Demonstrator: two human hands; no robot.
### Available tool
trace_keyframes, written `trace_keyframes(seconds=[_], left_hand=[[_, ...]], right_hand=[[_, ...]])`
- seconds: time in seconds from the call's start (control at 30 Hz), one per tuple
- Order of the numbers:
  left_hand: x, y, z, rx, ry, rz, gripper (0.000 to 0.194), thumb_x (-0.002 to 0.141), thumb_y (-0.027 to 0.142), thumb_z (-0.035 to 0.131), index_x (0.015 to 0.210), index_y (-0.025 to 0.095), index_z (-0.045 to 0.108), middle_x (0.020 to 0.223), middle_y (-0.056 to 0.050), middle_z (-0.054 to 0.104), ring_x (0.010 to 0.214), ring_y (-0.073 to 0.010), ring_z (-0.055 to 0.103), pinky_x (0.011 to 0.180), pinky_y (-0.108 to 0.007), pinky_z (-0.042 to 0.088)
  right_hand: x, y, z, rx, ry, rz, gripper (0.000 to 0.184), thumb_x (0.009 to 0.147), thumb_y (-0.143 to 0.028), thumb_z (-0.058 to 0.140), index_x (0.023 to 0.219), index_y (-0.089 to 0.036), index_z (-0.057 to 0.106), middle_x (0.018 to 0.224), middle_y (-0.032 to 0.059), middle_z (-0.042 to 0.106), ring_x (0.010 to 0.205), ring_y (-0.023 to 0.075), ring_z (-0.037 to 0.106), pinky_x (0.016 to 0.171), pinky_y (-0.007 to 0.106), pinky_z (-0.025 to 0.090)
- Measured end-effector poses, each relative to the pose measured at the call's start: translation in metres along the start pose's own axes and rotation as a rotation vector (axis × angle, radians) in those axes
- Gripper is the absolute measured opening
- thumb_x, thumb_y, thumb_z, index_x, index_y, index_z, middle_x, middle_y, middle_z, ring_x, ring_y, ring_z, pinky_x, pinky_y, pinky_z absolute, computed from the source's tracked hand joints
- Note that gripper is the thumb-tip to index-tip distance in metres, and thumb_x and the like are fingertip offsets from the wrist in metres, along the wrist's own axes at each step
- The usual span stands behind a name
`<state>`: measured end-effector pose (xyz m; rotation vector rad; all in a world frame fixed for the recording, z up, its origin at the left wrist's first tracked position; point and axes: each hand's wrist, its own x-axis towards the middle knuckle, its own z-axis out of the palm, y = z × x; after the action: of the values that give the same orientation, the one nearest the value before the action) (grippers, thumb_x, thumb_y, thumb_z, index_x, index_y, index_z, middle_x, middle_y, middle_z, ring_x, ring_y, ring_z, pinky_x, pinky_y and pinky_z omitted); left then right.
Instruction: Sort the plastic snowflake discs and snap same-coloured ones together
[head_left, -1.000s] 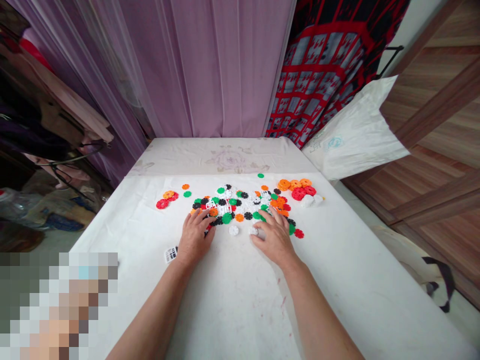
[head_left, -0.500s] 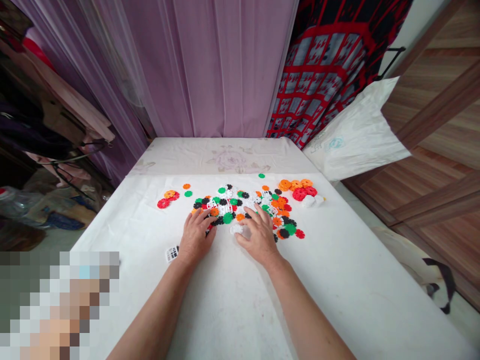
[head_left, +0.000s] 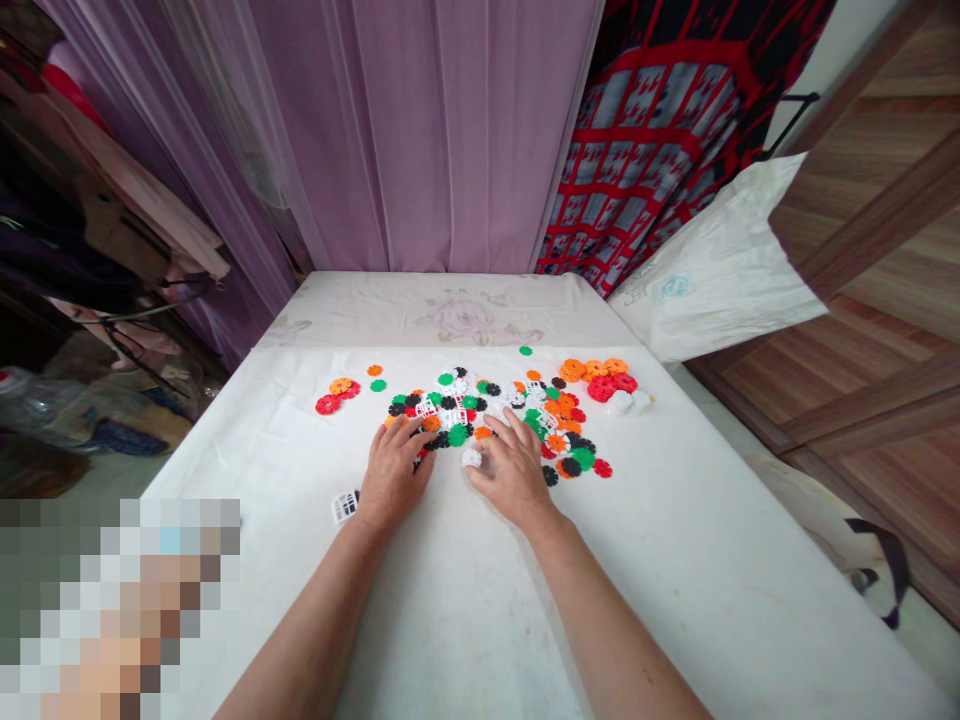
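Observation:
Colourful notched plastic discs lie in a loose pile mid-table, green, black, white, orange and red, with white window-shaped pieces (head_left: 426,405) among them. My left hand (head_left: 396,470) rests at the pile's near left edge, fingers spread and bent, next to black discs and a green disc (head_left: 457,435). My right hand (head_left: 517,470) lies over the near right part, fingers apart. A white disc (head_left: 472,458) sits just beside its thumb; whether the thumb touches it I cannot tell. What lies under the right palm is hidden. A white window piece (head_left: 346,507) lies by my left wrist.
Red and orange discs (head_left: 328,404) form a small group at the left. Grouped orange discs (head_left: 574,370), red discs (head_left: 601,388) and white discs (head_left: 621,403) lie at the right. A white bag (head_left: 720,270) stands against the table's right edge. Blurred squares cover the lower left.
The white disc by my right thumb has shifted slightly left and looks tilted differently. Both hands stay nearly in place; the view has moved a little.

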<state>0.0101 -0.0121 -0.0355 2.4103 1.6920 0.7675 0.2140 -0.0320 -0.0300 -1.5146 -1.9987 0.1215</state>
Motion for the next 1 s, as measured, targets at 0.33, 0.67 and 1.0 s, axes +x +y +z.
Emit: trace_keyframes(seconds=[0.33, 0.67, 1.0], left_hand=[[0.001, 0.001, -0.001, 0.010, -0.016, -0.011, 0.030, 0.088, 0.027, 0.053, 0.112, 0.026, 0.070, 0.132, -0.007, 0.063, 0.132, -0.0321, 0.048, 0.111, -0.057, 0.035], [0.001, -0.001, 0.000, 0.016, -0.025, -0.009, 0.030, 0.088, 0.028, 0.051, 0.112, 0.025, 0.069, 0.133, -0.007, 0.063, 0.133, -0.0322, 0.048, 0.112, -0.057, 0.034], [0.002, -0.001, -0.002, 0.024, -0.031, -0.004, 0.031, 0.088, 0.028, 0.052, 0.112, 0.024, 0.070, 0.132, -0.007, 0.064, 0.132, -0.0325, 0.049, 0.111, -0.056, 0.036]], right_hand=[[-0.004, 0.022, -0.010, -0.061, 0.105, 0.012, 0.012, 0.082, -0.028, 0.060, 0.089, -0.024, 0.069, 0.133, 0.0068, 0.061, 0.137, 0.0313, 0.038, 0.111, 0.053, 0.029], [-0.015, 0.064, -0.025, -0.162, 0.239, 0.193, 0.020, 0.085, -0.026, 0.054, 0.076, -0.025, 0.071, 0.125, 0.0063, 0.066, 0.134, 0.0330, 0.041, 0.107, 0.055, 0.032], [-0.017, 0.043, -0.024, -0.200, 0.123, 0.120, 0.018, 0.084, -0.024, 0.059, 0.080, -0.028, 0.076, 0.127, 0.0038, 0.066, 0.133, 0.0321, 0.042, 0.107, 0.054, 0.029]])
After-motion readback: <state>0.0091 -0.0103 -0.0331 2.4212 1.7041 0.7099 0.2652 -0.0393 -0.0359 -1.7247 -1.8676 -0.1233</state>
